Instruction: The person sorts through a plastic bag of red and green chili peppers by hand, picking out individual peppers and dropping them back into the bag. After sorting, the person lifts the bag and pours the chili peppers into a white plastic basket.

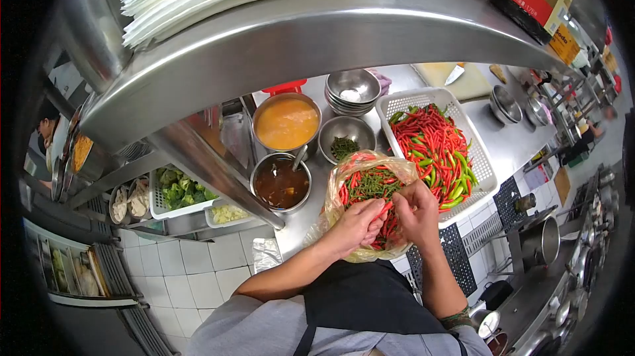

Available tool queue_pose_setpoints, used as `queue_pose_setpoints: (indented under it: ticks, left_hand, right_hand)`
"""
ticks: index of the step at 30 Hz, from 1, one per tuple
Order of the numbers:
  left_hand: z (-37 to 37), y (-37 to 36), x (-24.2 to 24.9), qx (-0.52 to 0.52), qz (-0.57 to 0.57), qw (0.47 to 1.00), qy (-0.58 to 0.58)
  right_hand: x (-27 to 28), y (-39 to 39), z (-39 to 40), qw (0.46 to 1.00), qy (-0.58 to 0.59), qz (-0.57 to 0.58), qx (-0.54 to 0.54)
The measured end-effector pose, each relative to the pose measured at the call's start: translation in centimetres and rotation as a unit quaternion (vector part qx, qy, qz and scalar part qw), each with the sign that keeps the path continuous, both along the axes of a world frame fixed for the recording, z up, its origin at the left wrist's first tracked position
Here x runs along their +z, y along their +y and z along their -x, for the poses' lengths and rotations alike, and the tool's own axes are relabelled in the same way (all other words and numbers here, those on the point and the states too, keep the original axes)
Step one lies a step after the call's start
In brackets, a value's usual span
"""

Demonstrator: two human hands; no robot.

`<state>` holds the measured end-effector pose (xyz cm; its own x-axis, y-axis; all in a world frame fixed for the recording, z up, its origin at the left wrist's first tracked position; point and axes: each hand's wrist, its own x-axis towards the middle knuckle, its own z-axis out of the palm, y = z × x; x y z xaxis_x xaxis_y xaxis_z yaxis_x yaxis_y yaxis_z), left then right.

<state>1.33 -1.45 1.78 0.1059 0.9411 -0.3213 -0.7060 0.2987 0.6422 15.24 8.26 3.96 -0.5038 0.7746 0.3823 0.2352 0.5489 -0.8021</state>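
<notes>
My left hand (358, 229) is closed around a red chili pepper (386, 208) above an open plastic bag (324, 218). Right beside it, my right hand (418, 212) has its fingers pinched together at the pepper's end; what lies between those fingertips is too small to make out. Inside the bag are red chilies and a heap of green stems (377, 184). A white perforated basket (488, 169) full of red and green chilies (433, 151) stands beyond my right hand. Behind the bag, a metal bowl (362, 129) holds some small dark green pieces.
Left of the bag stand a pot of brown sauce (281, 182) and one of orange liquid (288, 122). Stacked bowls (352, 88) and a knife (455, 74) on a cutting board (440, 73) lie farther back. A steel shelf (317, 35) crosses overhead.
</notes>
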Motion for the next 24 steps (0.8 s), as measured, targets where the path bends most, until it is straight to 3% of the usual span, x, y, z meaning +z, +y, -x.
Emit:
queue_pose_setpoints:
  ticks: [3,7,10,12,13,14,17,18,20,24]
  left_hand:
    - [0.2,-0.2,0.0,-0.022,-0.008,0.997,0.072]
    - [-0.6,0.1,-1.6,-0.008,-0.080,0.955,0.286]
    - [-0.6,-0.1,-1.7,0.008,-0.099,0.921,0.377]
    - [-0.6,0.0,-1.8,0.045,-0.114,0.917,0.380]
    - [-0.6,0.1,-2.0,0.061,-0.122,0.914,0.382]
    - [-0.3,0.3,-3.2,0.090,-0.130,0.877,0.454]
    - [0.9,0.5,-0.1,0.058,-0.106,0.904,0.410]
    - [1.3,0.6,-0.4,0.049,-0.119,0.890,0.438]
    - [1.5,0.2,0.1,0.052,-0.079,0.930,0.354]
    - [2.9,-0.8,1.2,0.048,-0.051,0.986,0.151]
  right_hand:
    - [-0.5,0.7,-0.7,0.944,0.066,0.319,0.057]
    - [-0.1,0.7,-1.0,0.936,0.029,0.332,0.111]
    - [-0.6,0.6,-1.0,0.953,-0.006,0.284,0.109]
    - [0.5,-0.5,-0.1,0.994,-0.086,-0.017,0.062]
    - [1.2,-1.1,0.5,0.977,-0.124,-0.169,0.034]
    - [1.5,-1.4,1.0,0.981,-0.094,-0.164,0.030]
    - [1.2,-1.2,1.7,0.975,-0.051,-0.215,-0.012]
    - [1.4,-0.8,1.8,0.976,-0.057,-0.207,-0.036]
    - [2.0,0.4,1.5,0.975,-0.070,-0.194,-0.086]
    - [1.5,1.9,0.4,0.969,-0.237,-0.061,-0.027]
